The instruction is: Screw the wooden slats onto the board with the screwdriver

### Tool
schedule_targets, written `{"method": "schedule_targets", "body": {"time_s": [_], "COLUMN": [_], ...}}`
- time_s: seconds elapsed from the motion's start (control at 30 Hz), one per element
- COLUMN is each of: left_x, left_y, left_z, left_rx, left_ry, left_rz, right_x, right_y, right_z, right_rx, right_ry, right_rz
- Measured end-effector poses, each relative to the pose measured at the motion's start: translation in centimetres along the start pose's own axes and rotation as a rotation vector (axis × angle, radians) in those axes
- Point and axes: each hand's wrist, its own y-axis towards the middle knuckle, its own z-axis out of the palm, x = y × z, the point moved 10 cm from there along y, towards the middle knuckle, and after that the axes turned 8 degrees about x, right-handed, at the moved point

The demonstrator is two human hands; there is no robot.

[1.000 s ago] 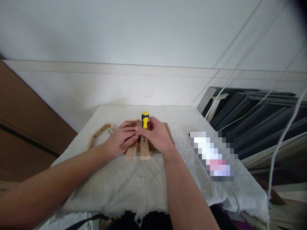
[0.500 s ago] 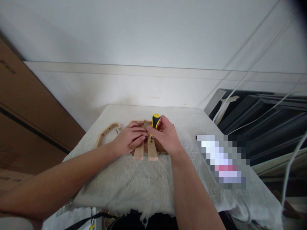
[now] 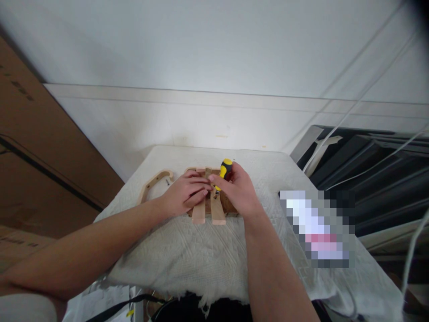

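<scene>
A small wooden assembly of slats lies on a white cloth-covered table. My left hand rests flat on its left side, fingers stretched over the slats. My right hand is closed round a yellow and black screwdriver, held nearly upright and tilted slightly right. Its tip points down onto a slat between my two hands. A curved wooden piece lies on the cloth to the left, apart from my hands.
A pixelated object lies on the cloth at the right. Brown cardboard leans at the left. Dark panels and white cables stand at the right. A white wall is behind.
The view has shifted, so everything sits further right in the picture. The screwdriver handle now leans a little to the right. Both hands stay on the wooden assembly.
</scene>
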Motion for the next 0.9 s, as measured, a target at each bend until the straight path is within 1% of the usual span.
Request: {"method": "schedule_targets", "body": {"time_s": [0.13, 0.2, 0.37, 0.43, 0.5, 0.6, 0.7, 0.73, 0.8, 0.87, 0.9], "left_x": [0.1, 0.2, 0.1, 0.1, 0.2, 0.4, 0.6, 0.9, 1.8, 2.9, 3.6], "left_y": [0.0, -0.1, -0.1, -0.1, -0.1, -0.3, -0.9, -1.3, -2.2, -3.1, -3.4], "left_z": [0.1, 0.2, 0.0, 0.0, -0.1, -0.3, -1.5, -2.1, -3.4, -4.1, -4.1], "left_rx": [0.003, 0.012, 0.006, -0.001, -0.013, -0.051, -0.176, -0.237, -0.357, -0.434, -0.45], "left_ry": [-0.014, -0.012, -0.02, -0.029, -0.032, -0.043, -0.078, -0.088, -0.094, -0.096, -0.108], "left_rz": [-0.004, -0.012, -0.004, 0.004, 0.006, 0.002, -0.028, -0.067, -0.203, -0.367, -0.444], "right_x": [0.3, 0.5, -0.1, -0.2, -0.1, -0.7, -2.5, -3.1, -4.0, -4.0, -4.0], "right_y": [0.0, -0.1, -0.3, -0.3, -0.4, -1.0, -2.1, -2.7, -3.8, -4.9, -5.2], "right_z": [0.6, 0.6, -0.7, -1.2, -2.1, -4.2, -6.4, -7.1, -8.4, -9.8, -10.2], "right_rx": [0.056, 0.06, -0.06, -0.116, -0.207, -0.409, -0.644, -0.721, -0.856, -0.966, -0.987], "right_ry": [0.041, 0.035, -0.062, -0.072, -0.036, 0.157, 0.395, 0.455, 0.508, 0.416, 0.387], "right_rz": [-0.025, -0.036, 0.035, 0.037, 0.017, 0.025, 0.112, 0.147, 0.214, 0.25, 0.251]}}
